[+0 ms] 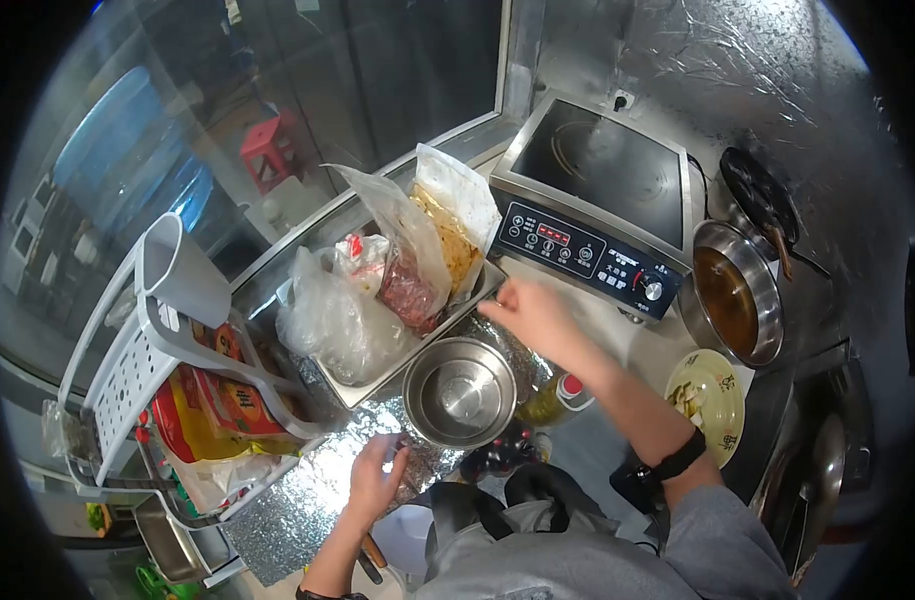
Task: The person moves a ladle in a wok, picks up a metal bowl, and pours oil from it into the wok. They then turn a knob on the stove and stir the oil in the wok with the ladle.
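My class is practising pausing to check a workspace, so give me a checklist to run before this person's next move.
1. Metal bowl upright: ok, it stands on the foil-covered counter.
2. Left hand off the bowl: ok, it is beside it, not gripping it.
3. Right hand free: cannot tell; its fingers look bent, and anything between them is too small to see.
4. Red-capped bottle closed: ok, the cap appears on.
5. Pan of brown liquid covered: not ok, it is open.

One cooktop (pixel 595 195); one red stool (pixel 264 153)
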Motion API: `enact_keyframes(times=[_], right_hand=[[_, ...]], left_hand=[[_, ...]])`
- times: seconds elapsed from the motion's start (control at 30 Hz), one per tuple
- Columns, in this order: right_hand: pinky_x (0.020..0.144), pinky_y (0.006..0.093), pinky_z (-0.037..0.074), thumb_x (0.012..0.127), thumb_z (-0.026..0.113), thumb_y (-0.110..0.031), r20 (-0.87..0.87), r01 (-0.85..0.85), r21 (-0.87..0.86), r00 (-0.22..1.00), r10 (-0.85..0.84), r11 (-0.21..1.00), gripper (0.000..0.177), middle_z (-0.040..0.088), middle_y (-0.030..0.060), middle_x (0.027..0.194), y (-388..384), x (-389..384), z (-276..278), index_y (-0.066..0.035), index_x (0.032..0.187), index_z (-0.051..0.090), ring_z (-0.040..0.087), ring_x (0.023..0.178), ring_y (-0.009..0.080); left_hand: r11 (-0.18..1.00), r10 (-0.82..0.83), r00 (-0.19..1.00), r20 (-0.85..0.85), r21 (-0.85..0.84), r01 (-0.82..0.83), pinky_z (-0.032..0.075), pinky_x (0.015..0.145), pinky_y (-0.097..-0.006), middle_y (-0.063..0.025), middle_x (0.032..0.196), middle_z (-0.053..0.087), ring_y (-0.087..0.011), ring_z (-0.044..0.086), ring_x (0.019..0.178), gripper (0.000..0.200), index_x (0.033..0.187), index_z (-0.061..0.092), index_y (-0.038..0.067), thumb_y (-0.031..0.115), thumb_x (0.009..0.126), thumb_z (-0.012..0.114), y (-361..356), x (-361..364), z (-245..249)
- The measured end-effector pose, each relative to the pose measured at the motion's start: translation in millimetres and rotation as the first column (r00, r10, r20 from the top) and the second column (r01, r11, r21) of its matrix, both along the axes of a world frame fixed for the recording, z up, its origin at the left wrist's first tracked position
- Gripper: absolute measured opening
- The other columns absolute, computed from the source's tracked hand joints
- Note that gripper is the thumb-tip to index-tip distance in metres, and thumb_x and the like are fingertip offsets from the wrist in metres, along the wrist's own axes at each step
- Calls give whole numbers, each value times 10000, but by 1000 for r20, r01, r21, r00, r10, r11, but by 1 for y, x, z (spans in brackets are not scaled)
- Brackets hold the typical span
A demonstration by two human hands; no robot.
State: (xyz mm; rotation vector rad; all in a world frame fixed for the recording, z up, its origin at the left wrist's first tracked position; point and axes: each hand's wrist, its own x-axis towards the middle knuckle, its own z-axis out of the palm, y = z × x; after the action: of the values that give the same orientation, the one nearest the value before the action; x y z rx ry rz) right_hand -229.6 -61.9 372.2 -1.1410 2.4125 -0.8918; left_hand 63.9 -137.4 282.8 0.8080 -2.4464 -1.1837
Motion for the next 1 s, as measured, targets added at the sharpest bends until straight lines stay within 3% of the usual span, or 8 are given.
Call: enact_keyframes(times=[0.1, 0.27, 0.4, 0.47, 0.6, 0.67, 0.8, 1.0], right_hand=[[606, 322, 469, 704, 667, -293, -53, 19, -223, 998, -31, 975, 317, 612, 145, 686, -28, -20, -16, 6, 788, 600, 608, 649, 248], [644, 366, 461, 699, 646, -236, 27, 42, -203, 999, -37, 978, 252, 607, 136, 736, -44, -39, -34, -2, 761, 575, 589, 703, 277], [674, 351, 466, 723, 610, -176, -121, 197, -205, 967, -225, 959, 225, 621, 148, 810, -46, -58, -61, -8, 869, 582, 603, 777, 264], [676, 345, 465, 736, 597, -174, -2, 102, -333, 994, -109, 938, 211, 624, 133, 824, -51, -56, -76, -20, 879, 578, 601, 781, 262], [617, 360, 468, 731, 597, -182, 88, 246, -339, 969, -229, 908, 141, 627, 108, 715, -67, -39, -83, -46, 762, 616, 608, 688, 268], [613, 357, 468, 724, 595, -175, 214, 237, -309, 961, -176, 921, 140, 620, 125, 711, -69, -28, -88, -37, 742, 608, 603, 688, 276], [620, 392, 441, 710, 561, -107, -132, -1, -484, 989, -72, 875, 78, 537, 112, 691, -83, 0, -95, -39, 693, 528, 540, 684, 292], [642, 361, 446, 690, 572, -73, -163, -212, -489, 975, 150, 846, 73, 532, 104, 740, -94, 34, -97, -35, 727, 522, 537, 747, 256]], left_hand=[[1000, 26, 1000, -1, -1, -26, 431, 603, -285, -98, 745, 564, -181, 533, 630, 146, 914, 563, -7, 53, 782, 548, -3, -1, 3], [999, 50, 999, 10, -13, -50, 429, 604, -280, -96, 711, 554, -176, 536, 634, 110, 859, 572, -19, 30, 763, 551, -7, 3, 22], [994, 106, 993, 55, -13, -106, 423, 611, -281, -97, 700, 547, -174, 530, 635, 95, 836, 573, -19, 27, 756, 550, -7, 12, 21], [995, 97, 992, 82, -11, -97, 418, 609, -283, -93, 691, 541, -171, 524, 630, 95, 833, 577, -19, 32, 756, 554, -6, 13, 21], [997, 65, 988, 142, 33, -71, 419, 605, -278, -91, 683, 541, -171, 523, 627, 85, 816, 582, -19, 40, 760, 558, -5, 8, 22], [998, 44, 987, 157, 43, -52, 424, 611, -274, -93, 695, 555, -171, 533, 632, 83, 813, 584, -18, 39, 757, 565, -6, 3, 22], [998, 22, 984, 179, 52, -32, 428, 600, -313, -120, 700, 552, -231, 536, 630, 86, 808, 573, -11, 56, 755, 572, -10, -15, 29], [998, 4, 975, 222, 57, -17, 440, 612, -278, -99, 720, 576, -175, 564, 657, 86, 820, 587, -10, 22, 741, 589, -11, -34, 31]])
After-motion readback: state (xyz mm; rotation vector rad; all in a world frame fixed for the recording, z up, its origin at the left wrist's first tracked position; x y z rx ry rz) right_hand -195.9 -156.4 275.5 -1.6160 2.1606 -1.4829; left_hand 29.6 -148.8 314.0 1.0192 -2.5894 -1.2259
